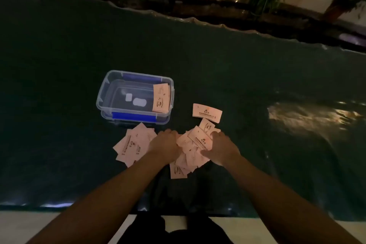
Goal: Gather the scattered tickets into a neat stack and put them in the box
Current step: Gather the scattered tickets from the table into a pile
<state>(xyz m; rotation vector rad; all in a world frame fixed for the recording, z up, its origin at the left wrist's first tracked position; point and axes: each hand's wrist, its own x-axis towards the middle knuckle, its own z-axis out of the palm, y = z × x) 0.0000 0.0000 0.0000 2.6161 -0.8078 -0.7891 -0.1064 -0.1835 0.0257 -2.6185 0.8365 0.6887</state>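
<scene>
I've got both palms down on the pale pink paper tickets (190, 150), left hand (164, 144) and right hand (219, 148) flanking the loose heap to herd it together; fingers spread flat, nothing pinched. The clear plastic box with blue clips (111, 93) sits just beyond, open, one bundle already leaning inside.

A dark green cloth-covered table (59, 65) carries a clear plastic box (103, 103) with blue latches. Just in front of the box lies a loose fan of pink tickets (131, 144); to its right-front sits a bigger heap (190, 156) (partly under 2 hands). 1 separate ticket (207, 113) rests right of the box.
</scene>
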